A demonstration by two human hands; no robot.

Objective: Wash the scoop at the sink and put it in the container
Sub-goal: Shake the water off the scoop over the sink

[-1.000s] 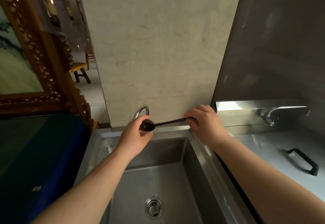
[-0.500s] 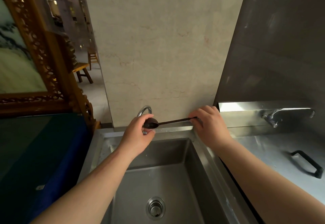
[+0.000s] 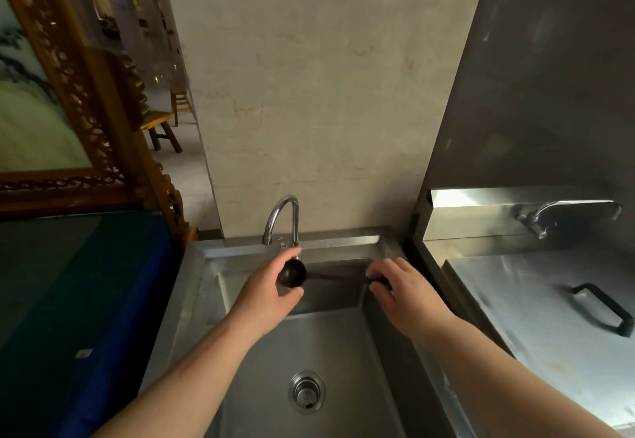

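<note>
A dark scoop (image 3: 292,274) with a round bowl and a long thin handle lies level over the steel sink (image 3: 330,345), just under the spout of the curved chrome tap (image 3: 283,217). My left hand (image 3: 268,295) cups the bowl between thumb and fingers. The far end of the handle is pinched in my right hand (image 3: 402,291). No stream of water is visible. I see no container that I can name for certain.
The sink drain (image 3: 306,391) sits in the basin floor. To the right is a steel counter with a black handle (image 3: 604,308) and a second tap (image 3: 563,214). A blue-edged dark surface (image 3: 86,300) and a carved wooden frame (image 3: 86,94) stand left.
Both hands have lowered the scoop from in front of the tap's arch to below the spout, over the basin. The grip of each hand is unchanged.
</note>
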